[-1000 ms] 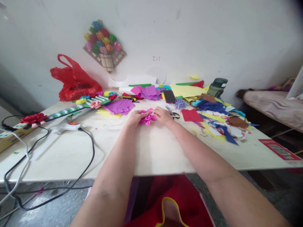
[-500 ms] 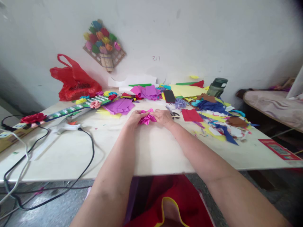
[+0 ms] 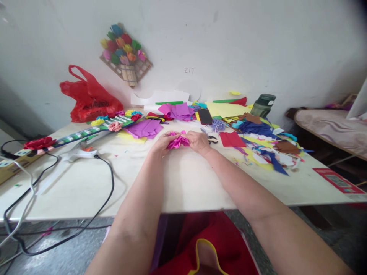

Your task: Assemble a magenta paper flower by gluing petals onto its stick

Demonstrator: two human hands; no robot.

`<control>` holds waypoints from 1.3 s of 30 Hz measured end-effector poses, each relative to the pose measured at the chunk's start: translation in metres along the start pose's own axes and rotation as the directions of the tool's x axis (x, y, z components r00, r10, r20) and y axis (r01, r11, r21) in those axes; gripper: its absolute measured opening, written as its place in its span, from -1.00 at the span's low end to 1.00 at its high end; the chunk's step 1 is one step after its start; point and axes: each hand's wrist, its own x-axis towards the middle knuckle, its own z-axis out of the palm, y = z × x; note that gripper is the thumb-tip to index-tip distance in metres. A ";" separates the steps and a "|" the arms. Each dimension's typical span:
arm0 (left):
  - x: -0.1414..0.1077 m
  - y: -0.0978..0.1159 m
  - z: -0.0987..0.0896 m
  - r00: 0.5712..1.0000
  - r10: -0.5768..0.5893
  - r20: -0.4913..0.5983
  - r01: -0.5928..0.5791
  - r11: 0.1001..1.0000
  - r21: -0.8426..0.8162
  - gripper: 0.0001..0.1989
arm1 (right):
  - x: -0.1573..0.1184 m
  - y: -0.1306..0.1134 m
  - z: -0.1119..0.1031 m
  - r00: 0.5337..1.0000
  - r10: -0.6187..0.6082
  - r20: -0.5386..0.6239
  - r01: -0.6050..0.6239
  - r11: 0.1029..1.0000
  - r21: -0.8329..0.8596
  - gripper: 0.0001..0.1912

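Between my two hands is a magenta paper flower [image 3: 178, 141], its petals crumpled and folded. My left hand [image 3: 162, 144] grips its left side with the fingers closed. On the other side, my right hand [image 3: 197, 142] pinches its edge, knuckles bent. Parts of the flower are covered by my fingers. Scissors [image 3: 212, 139] with dark handles lie just beyond my right hand. Purple paper sheets [image 3: 146, 129] sit to the left, and a red paper square [image 3: 233, 139] rests to the right.
A white glue gun [image 3: 82, 153] with a black cord lies at left, near paper roses [image 3: 40, 143] and a red plastic bag [image 3: 91, 99]. Behind are a phone [image 3: 205, 117], purple yarn [image 3: 218, 125] and a green bottle [image 3: 263, 105]. Paper scraps [image 3: 276, 162] cover the right side.
The magenta flower has turned slightly between my hands, and its lower petals hang less far down. My fingers have shifted a little on it.
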 end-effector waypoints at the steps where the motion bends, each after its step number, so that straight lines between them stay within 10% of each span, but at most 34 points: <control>1: 0.000 0.001 0.000 1.000 -0.001 0.001 0.001 1.000 -0.015 -0.82 | 0.000 0.000 0.001 1.000 -0.006 -0.015 0.006 1.000 0.003 -0.68; 29: -0.001 0.008 0.004 0.964 -0.237 -0.123 0.224 0.968 -0.114 -0.87 | -0.001 -0.004 0.001 0.976 -0.198 -0.088 0.187 0.975 -0.117 -0.67; 39: 0.000 0.005 0.003 0.999 -0.015 -0.032 0.012 0.995 -0.102 -0.89 | -0.002 -0.002 0.002 0.975 -0.172 -0.138 0.151 0.977 -0.153 -0.62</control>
